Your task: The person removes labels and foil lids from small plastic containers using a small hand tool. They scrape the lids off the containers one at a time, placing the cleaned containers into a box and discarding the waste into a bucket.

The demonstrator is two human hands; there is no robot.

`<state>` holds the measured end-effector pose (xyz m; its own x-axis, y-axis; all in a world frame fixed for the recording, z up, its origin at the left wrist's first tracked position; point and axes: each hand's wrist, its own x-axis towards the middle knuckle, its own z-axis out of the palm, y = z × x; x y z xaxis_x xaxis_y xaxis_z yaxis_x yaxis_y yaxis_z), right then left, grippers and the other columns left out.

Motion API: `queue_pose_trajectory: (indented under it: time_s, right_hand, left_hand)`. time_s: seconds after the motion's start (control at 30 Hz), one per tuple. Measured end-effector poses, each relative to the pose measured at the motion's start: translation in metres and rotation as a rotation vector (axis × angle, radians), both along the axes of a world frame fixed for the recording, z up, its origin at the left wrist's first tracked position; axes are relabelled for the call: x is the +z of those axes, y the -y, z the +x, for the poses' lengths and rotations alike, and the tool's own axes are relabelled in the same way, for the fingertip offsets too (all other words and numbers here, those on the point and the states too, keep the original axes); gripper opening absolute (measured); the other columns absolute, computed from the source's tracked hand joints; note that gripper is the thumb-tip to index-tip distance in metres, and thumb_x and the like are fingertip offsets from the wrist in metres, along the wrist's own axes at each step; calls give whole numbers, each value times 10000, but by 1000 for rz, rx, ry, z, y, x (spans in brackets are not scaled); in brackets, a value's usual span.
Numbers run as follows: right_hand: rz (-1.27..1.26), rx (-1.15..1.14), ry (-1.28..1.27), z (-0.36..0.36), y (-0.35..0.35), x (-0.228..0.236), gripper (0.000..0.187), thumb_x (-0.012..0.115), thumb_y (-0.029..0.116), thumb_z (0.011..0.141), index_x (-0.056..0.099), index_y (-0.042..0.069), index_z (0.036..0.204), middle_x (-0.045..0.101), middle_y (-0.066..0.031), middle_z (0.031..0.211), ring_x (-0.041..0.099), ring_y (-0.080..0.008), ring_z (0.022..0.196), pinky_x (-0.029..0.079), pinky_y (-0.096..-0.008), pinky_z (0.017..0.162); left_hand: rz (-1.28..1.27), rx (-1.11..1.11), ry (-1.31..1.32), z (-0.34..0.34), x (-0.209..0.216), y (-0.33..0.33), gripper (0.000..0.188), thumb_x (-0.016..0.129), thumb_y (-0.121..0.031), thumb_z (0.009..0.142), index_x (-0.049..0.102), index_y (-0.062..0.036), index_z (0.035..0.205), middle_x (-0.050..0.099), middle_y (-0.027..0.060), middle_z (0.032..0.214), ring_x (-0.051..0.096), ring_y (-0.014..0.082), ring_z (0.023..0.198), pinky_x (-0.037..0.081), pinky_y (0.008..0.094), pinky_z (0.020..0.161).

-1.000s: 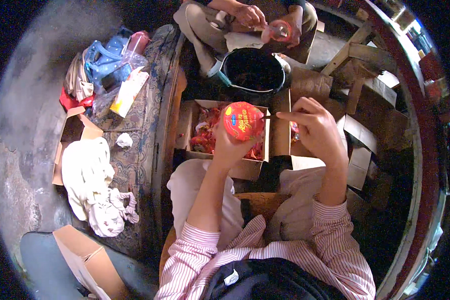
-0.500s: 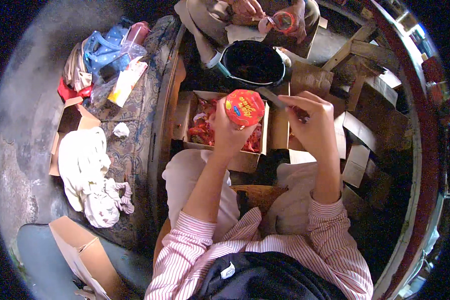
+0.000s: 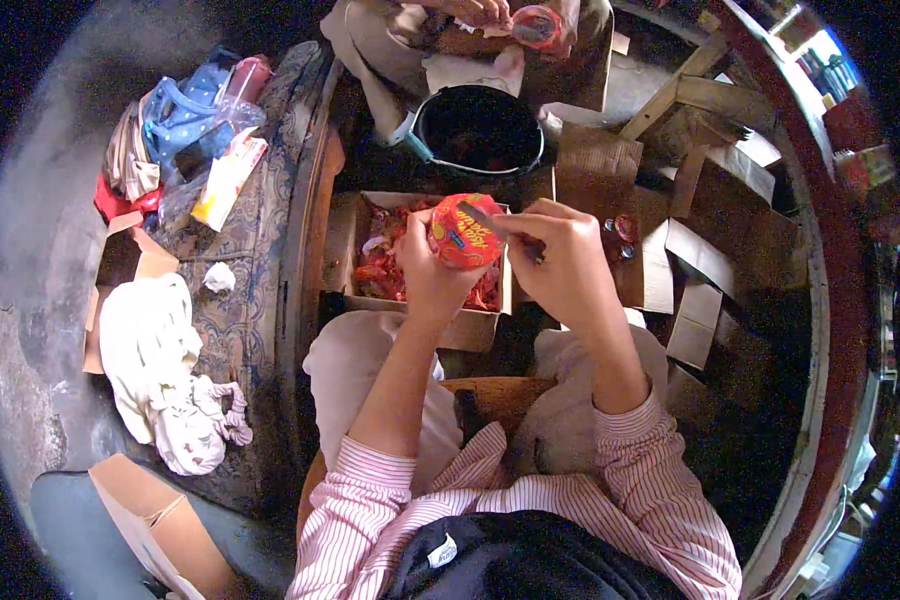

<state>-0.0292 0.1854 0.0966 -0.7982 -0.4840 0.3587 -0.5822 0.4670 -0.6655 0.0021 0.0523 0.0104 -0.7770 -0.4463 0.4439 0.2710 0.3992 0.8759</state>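
My left hand point(image 3: 432, 278) is wrapped round a cup point(image 3: 462, 250) sealed with a printed red film lid, which faces up. In my right hand point(image 3: 568, 262) is a knife point(image 3: 482, 216) with a dark, flat blade. Its tip lies over the top of the red lid; I cannot tell whether the film is cut. My right fingers hide the handle. Under my hands stands an open cardboard box point(image 3: 466, 333) with a heap of crumpled red film scraps point(image 3: 378, 262) inside.
Beyond the box stands a black bucket point(image 3: 482, 100); a person behind it holds another red-rimmed cup point(image 3: 536, 28). Cardboard pieces point(image 3: 600, 158) and a wooden frame point(image 3: 670, 90) lie right. On the patterned bench at left are a white cloth point(image 3: 150, 345) and a blue bag point(image 3: 185, 115).
My right hand has moved left, bringing the knife from beside the cup onto its lid. The whole view has shifted slightly. The other person's cup has tilted.
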Motion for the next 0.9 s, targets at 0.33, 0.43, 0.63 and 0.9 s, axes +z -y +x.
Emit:
queue_pose_trajectory:
  time_s: [0.33,0.43,0.63,0.9]
  right_hand:
    - [6,12,-55,-1,3,-6,184,605,-24,680,663,-4,854,582,-140,698,572,-233,581,455,-291,542]
    - [5,18,-50,-1,3,-7,183,603,-26,683,662,-7,855,586,-147,707,581,-243,594,460,-296,550]
    - [16,2,-55,0,1,-9,168,597,-32,686,662,-11,840,590,-148,712,586,-254,597,471,-301,558]
    - [65,-1,2,0,2,-7,217,540,22,690,664,29,868,580,-180,805,585,-343,730,484,-394,682]
  left_hand:
    - [37,-44,24,-1,-13,0,632,829,-145,477,458,-24,975,602,104,910,600,216,792,479,336,708]
    - [112,-83,23,0,-11,-1,627,824,-131,489,452,-23,982,602,104,914,601,202,805,482,322,722]
    - [112,-88,20,1,-4,-2,594,814,-108,510,452,-25,974,604,101,912,603,187,809,482,313,735]
    - [-12,-79,72,2,-13,-3,602,813,-117,508,455,-38,985,600,89,918,589,194,846,461,310,745]
